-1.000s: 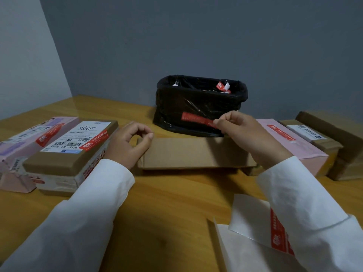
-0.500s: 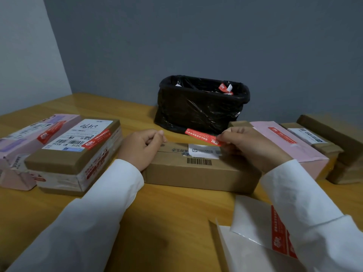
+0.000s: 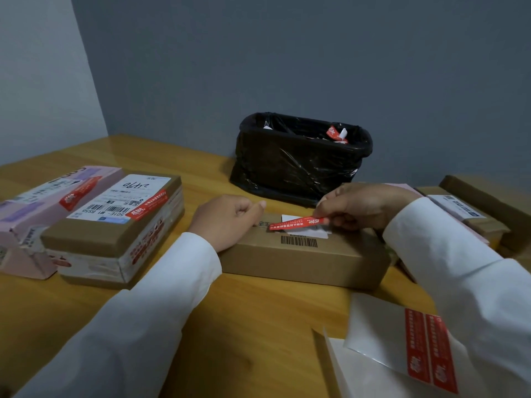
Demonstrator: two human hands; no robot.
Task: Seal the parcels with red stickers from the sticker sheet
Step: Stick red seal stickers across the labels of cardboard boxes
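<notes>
A brown cardboard parcel [image 3: 304,258] with a barcode and a white label lies flat in front of me. My right hand [image 3: 365,205] pinches one end of a long red sticker [image 3: 298,223], which hangs just over the parcel's white label. My left hand [image 3: 227,219], fingers curled, rests on the parcel's left top edge. The sticker sheet [image 3: 402,346], white backing with two red stickers, lies at the lower right, partly under my right sleeve.
Two parcels with red stickers sit at the left: a brown-taped box [image 3: 115,225] and a pink box [image 3: 43,202]. More parcels [image 3: 471,214] lie at the right. A black-lined bin [image 3: 301,159] stands behind the parcel by the grey wall.
The parcel was tipped on edge and now lies flat with its label up. My right hand has brought the red sticker down and left, close over the label.
</notes>
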